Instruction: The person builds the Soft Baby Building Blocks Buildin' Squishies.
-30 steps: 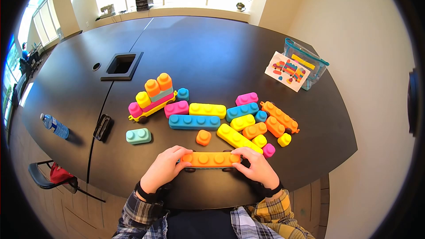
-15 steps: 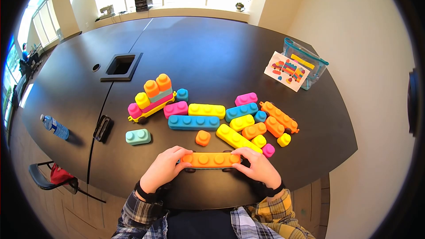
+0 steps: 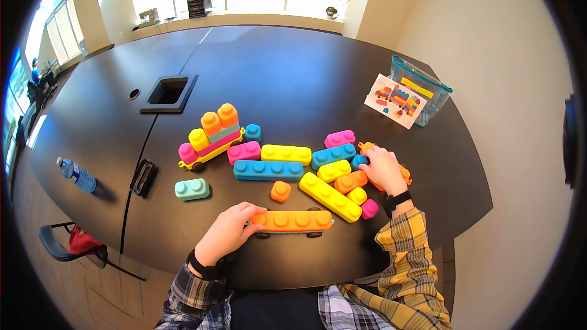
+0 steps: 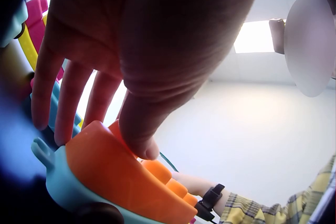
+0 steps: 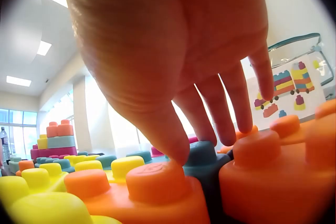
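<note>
Pinching the left end of the long orange block [image 3: 296, 220], the left hand [image 3: 226, 233] lies well apart from the right hand [image 3: 385, 171]. That block sits on a light blue wheeled base [image 4: 64, 181], near the person on the dark table [image 3: 269, 67]. At the right, the other hand is over the cluster of blocks, its thumb and fingers about a small blue block [image 5: 202, 155], beside the orange wagon [image 3: 406, 175]; fingertips being partly hidden, whether they grip it cannot be told. Between the hands lies the long yellow block [image 3: 330, 197]; the yellow wagon [image 3: 215, 150] stands farther off, carrying blocks
</note>
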The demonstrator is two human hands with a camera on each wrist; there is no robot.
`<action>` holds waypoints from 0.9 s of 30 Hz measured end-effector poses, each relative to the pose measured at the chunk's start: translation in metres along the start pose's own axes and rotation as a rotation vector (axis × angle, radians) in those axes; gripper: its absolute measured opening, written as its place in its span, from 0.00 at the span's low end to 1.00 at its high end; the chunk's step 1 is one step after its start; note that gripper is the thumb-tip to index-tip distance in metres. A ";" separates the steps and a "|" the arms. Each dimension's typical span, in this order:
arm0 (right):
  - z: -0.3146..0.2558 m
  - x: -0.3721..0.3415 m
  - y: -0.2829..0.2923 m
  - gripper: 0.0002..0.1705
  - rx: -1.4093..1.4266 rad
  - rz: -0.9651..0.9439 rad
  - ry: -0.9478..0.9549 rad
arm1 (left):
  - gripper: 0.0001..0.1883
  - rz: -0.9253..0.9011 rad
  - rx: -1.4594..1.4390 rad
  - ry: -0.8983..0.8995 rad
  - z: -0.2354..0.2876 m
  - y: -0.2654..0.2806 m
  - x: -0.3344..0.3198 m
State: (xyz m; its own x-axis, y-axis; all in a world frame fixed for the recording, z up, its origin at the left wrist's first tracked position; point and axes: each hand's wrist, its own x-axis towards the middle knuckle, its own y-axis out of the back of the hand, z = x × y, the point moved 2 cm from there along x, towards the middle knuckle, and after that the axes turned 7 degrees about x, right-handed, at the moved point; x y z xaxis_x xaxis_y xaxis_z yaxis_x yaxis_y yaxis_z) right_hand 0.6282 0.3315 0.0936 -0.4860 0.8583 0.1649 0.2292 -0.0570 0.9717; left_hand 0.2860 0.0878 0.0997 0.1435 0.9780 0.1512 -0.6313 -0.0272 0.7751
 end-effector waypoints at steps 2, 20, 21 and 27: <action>0.002 0.003 -0.006 0.19 0.028 0.004 -0.010 | 0.17 0.002 -0.003 -0.001 -0.002 -0.001 -0.001; -0.207 -0.060 0.010 0.21 0.955 -0.036 0.540 | 0.35 0.101 -0.312 -0.058 0.011 0.017 0.003; -0.211 -0.061 0.002 0.22 0.940 -0.074 0.528 | 0.34 0.099 -0.294 -0.047 0.012 0.017 0.002; -0.209 -0.071 0.006 0.24 0.844 -0.078 0.481 | 0.28 0.096 -0.200 -0.051 0.005 0.020 -0.002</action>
State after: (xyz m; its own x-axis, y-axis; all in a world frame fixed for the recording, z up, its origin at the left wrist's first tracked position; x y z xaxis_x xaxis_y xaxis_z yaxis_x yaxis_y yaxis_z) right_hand 0.4881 0.1637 0.1234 -0.7747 0.5339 0.3388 0.6200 0.5363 0.5726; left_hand 0.2775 0.0846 0.1181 0.1106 0.9612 0.2528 -0.7816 -0.0730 0.6195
